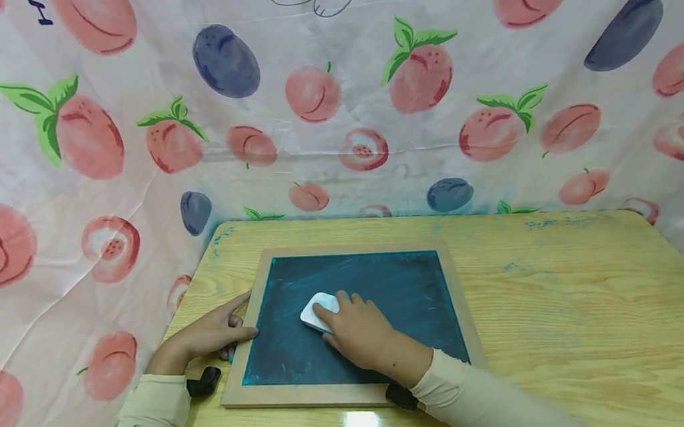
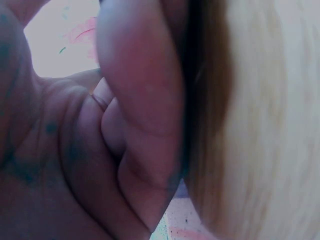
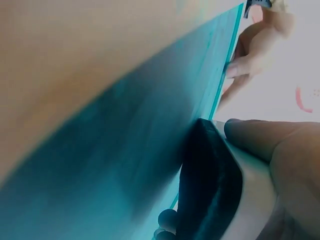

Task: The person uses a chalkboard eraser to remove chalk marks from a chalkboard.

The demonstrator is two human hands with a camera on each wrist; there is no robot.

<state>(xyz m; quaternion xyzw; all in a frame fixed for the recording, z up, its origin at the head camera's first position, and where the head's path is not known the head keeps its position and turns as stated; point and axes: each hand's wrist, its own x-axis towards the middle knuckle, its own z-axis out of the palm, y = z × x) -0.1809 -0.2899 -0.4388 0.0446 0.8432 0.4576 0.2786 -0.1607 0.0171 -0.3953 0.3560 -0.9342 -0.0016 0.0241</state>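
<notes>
A chalkboard (image 1: 373, 283) in a wooden frame lies on the table, with faint pale smears across its dark surface. On it my right hand (image 1: 363, 332) grips a white-topped eraser (image 1: 312, 317). The eraser's dark felt side (image 3: 210, 185) faces the board in the right wrist view, with fingertips along both sides. My left hand (image 1: 215, 331) holds the frame's left edge, thumb on top of the wood and index finger stretched along the side. Its other fingers (image 2: 145, 100) are curled beside the board in the left wrist view, and teal dust marks the palm.
The wooden table (image 1: 579, 339) reaches far to the right, with blue-teal smudges near its back edge. A fruit-patterned cloth (image 1: 342, 53) hangs behind and along the left. Black wrist devices (image 1: 204, 382) sit at both sleeves.
</notes>
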